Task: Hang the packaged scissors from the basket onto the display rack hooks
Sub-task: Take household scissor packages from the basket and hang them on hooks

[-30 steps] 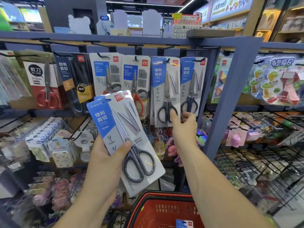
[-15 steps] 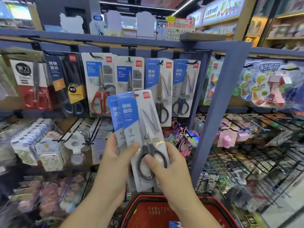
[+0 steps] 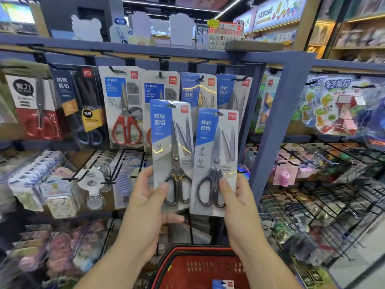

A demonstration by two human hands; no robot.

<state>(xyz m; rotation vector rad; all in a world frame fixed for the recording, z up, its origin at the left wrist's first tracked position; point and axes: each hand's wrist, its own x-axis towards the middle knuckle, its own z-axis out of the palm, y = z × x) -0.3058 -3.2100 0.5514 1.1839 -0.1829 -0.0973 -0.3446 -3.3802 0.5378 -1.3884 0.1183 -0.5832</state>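
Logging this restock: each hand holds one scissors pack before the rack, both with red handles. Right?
Only the colour is wrong: in the head view, the left pack in the left hand and the right pack in the right hand both show black handles, not red.

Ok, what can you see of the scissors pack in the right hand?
The scissors pack is a grey card with a blue panel at upper left, a red logo at upper right and a hang hole on top. Black-handled scissors with steel blades sit under clear plastic, points up. It is held nearly upright, not hung. The right hand grips its lower end, thumb on the handles. The other pack stands just left.
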